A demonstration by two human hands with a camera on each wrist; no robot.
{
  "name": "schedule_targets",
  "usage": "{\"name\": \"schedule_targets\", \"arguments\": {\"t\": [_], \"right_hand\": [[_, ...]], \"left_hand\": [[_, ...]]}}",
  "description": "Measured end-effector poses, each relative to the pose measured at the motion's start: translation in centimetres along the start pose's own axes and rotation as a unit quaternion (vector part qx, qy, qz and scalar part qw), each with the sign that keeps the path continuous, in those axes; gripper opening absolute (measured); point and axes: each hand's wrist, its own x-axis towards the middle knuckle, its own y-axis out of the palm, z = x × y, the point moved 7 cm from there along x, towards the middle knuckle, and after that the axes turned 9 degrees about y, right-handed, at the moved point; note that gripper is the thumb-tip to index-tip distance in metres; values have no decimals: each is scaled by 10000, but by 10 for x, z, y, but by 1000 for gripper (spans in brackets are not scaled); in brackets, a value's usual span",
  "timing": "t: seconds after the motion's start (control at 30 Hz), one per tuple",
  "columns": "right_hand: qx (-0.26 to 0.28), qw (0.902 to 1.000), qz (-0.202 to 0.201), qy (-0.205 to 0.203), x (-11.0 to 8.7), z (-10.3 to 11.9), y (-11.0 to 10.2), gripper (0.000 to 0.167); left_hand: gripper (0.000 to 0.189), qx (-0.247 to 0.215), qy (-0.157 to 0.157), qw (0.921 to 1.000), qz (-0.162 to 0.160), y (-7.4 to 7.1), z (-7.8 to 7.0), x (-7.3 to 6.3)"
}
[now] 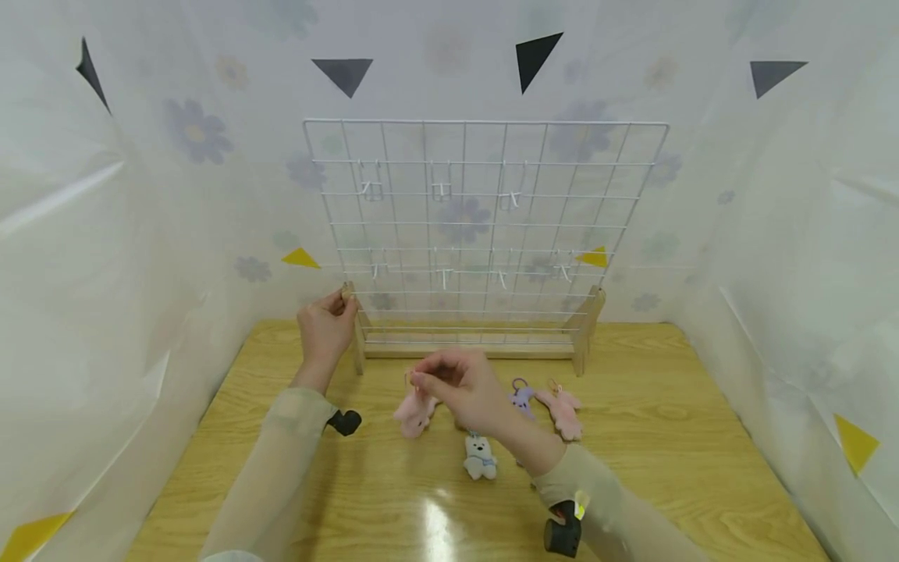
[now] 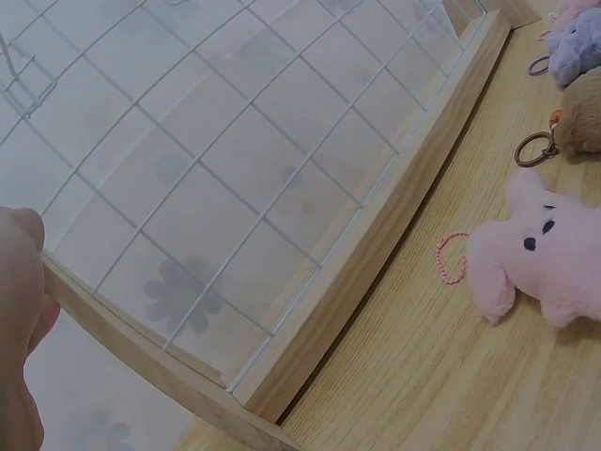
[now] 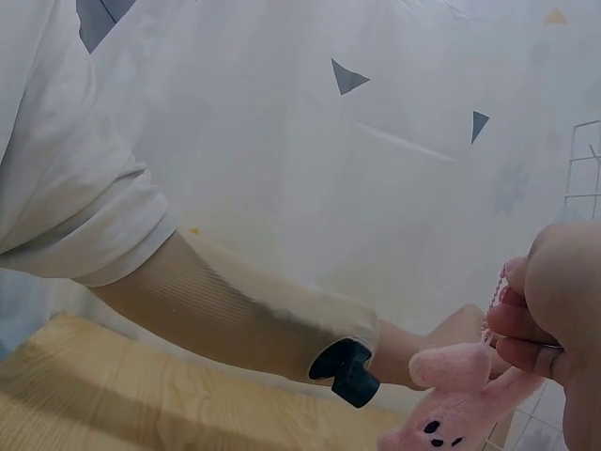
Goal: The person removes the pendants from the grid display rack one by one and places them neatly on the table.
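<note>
My left hand [image 1: 326, 324] grips the top of the left wooden upright of the rack stand [image 1: 357, 336]; in the left wrist view, part of the hand [image 2: 19, 310] shows at that wood. Farther right, my right hand [image 1: 472, 390] pinches the pink beaded loop of a pink plush keychain [image 1: 414, 414]. Its long ears and dark eyes show below the fingers in the right wrist view, where the plush [image 3: 451, 413] hangs by the loop. A white bear plush [image 1: 481, 459] lies in front of the right hand. In the left wrist view, a pink plush [image 2: 549, 249] lies by a brown plush [image 2: 582, 113].
A white wire grid [image 1: 485, 211] leans back in the stand, with several white hooks [image 1: 444, 277] in two rows. Beyond the right hand lie a purple plush [image 1: 521, 400] and another pink plush [image 1: 562, 414]. White sheeting [image 1: 794, 257] encloses the wooden table [image 1: 667, 468].
</note>
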Motion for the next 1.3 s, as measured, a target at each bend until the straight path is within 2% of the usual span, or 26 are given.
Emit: {"name": "schedule_targets", "arguments": {"t": [0.2, 0.47, 0.73, 1.07, 1.3], "right_hand": [[3, 9997, 107, 236, -7, -10, 4, 10], [3, 9997, 198, 160, -13, -19, 7, 10], [173, 9990, 347, 208, -22, -27, 14, 10], [45, 9958, 517, 752, -36, -45, 22, 14], [323, 9957, 583, 643, -47, -53, 29, 11]], "left_hand": [[24, 10, -31, 10000, 35, 0, 0, 0], [23, 3, 55, 10000, -2, 0, -3, 2], [24, 17, -65, 10000, 17, 0, 1, 0], [24, 68, -42, 10000, -20, 0, 0, -1], [26, 63, -88, 9999, 39, 1, 1, -2]]}}
